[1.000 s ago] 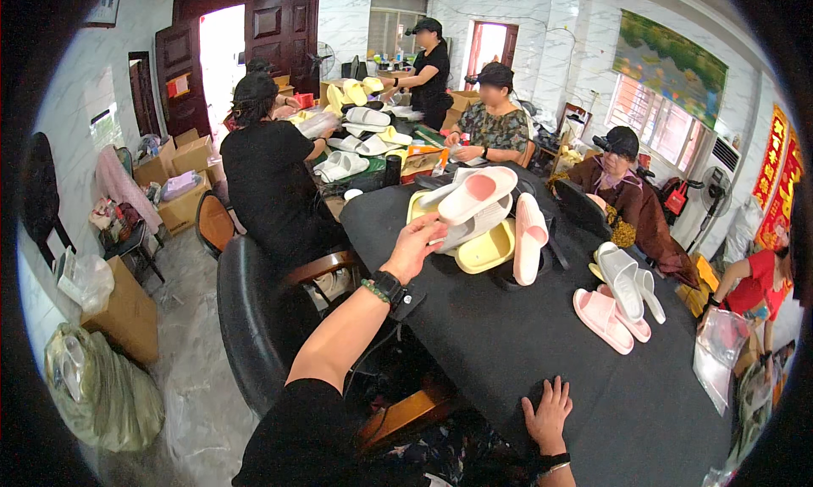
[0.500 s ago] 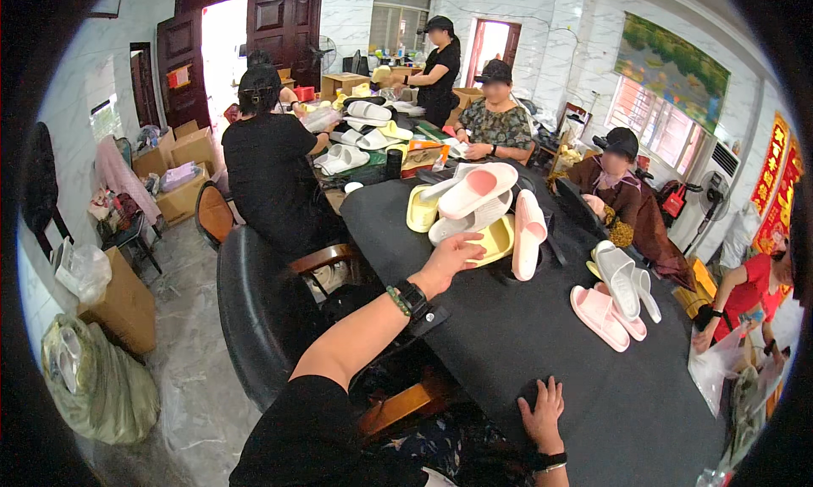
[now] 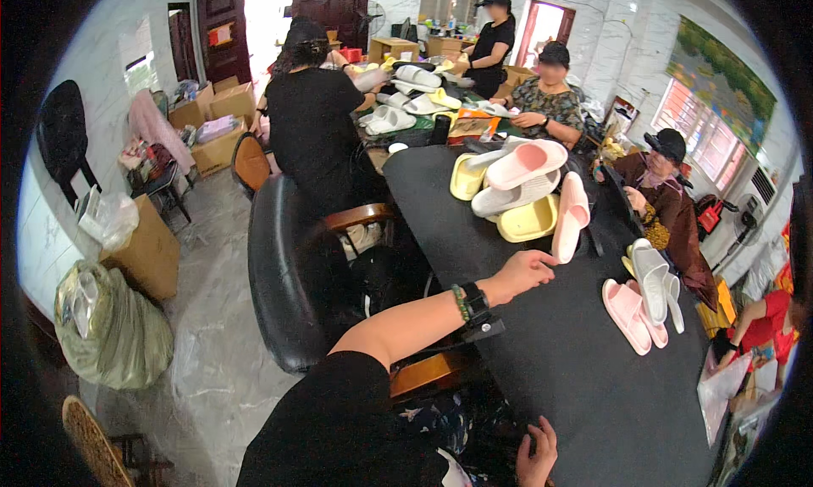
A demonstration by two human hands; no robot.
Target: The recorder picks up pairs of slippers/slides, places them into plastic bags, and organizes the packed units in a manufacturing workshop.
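My left hand (image 3: 522,275) reaches over the black table (image 3: 550,351), fingers loosely bent and apart, with nothing held. Its fingertips are close to the lower end of a pink slide slipper (image 3: 572,216); whether they touch, I cannot tell. That slipper leans against a pile with a yellow slipper (image 3: 528,220), a grey slipper (image 3: 508,197) and another pink slipper (image 3: 527,163) on top. Down at the table's near edge, my right hand (image 3: 538,453) is open and free of any object, fingers slightly curled. A second group, with a pink slipper (image 3: 627,318) and a grey slipper (image 3: 650,271), lies further right.
A black chair (image 3: 296,267) stands left of the table. Several people work around the far side, near another table heaped with slippers (image 3: 415,93). Cardboard boxes (image 3: 229,106) and a large green sack (image 3: 110,326) line the left floor. One person in red (image 3: 766,318) handles plastic bags at right.
My left hand has left the yellow slipper and moved right and nearer, toward the pink one's lower end. My right hand has drawn back to the table edge. The view has shifted left.
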